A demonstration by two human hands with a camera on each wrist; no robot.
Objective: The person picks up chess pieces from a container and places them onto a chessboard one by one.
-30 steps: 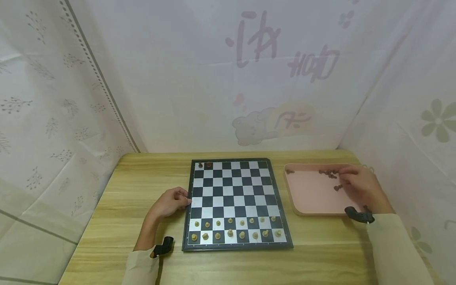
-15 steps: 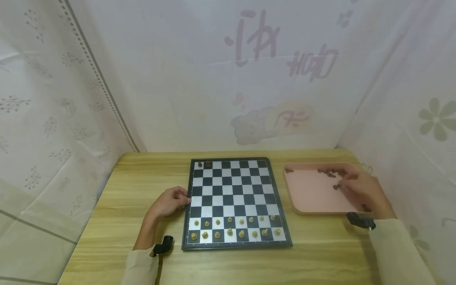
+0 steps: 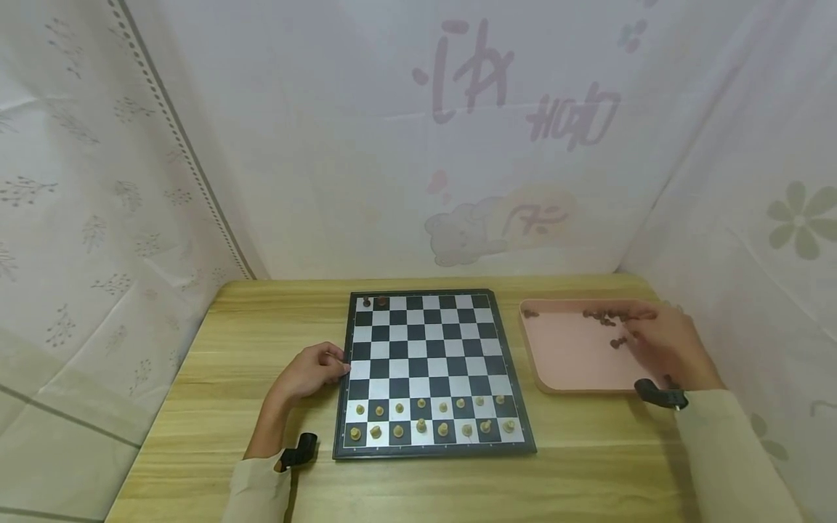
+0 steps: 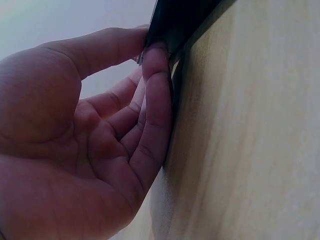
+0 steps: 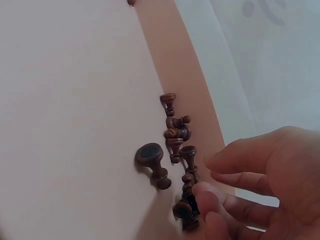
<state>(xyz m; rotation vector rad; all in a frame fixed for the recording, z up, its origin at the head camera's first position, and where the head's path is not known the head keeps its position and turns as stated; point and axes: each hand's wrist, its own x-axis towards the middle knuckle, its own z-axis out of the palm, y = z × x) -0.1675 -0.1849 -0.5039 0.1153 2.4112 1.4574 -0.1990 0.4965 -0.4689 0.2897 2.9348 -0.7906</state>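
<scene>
My left hand (image 3: 314,372) is at the left edge of the chessboard (image 3: 418,349), its thumb and a finger pinching the dark rim, as the left wrist view shows close up. Over the right side of the pink tray (image 3: 569,363) reaches my right hand (image 3: 663,341). In the right wrist view its fingers are spread, beside a cluster of dark brown chess pieces (image 5: 175,135) lying along the tray wall. Nothing shows held between them; whether a fingertip touches a piece, I cannot tell. One larger piece (image 5: 152,160) lies slightly apart from the cluster.
Two rows of cream chess pieces (image 3: 421,426) stand on the board's near side. Two dark pieces (image 3: 382,301) stand in its far left corner. Another dark piece (image 3: 530,314) lies in the tray's far left corner. A wooden table (image 3: 261,319) carries everything, with cloth hangings around.
My right hand came nearer toward the lone piece half a second ago, then went back to the far cluster. My left hand has stayed at the board's edge.
</scene>
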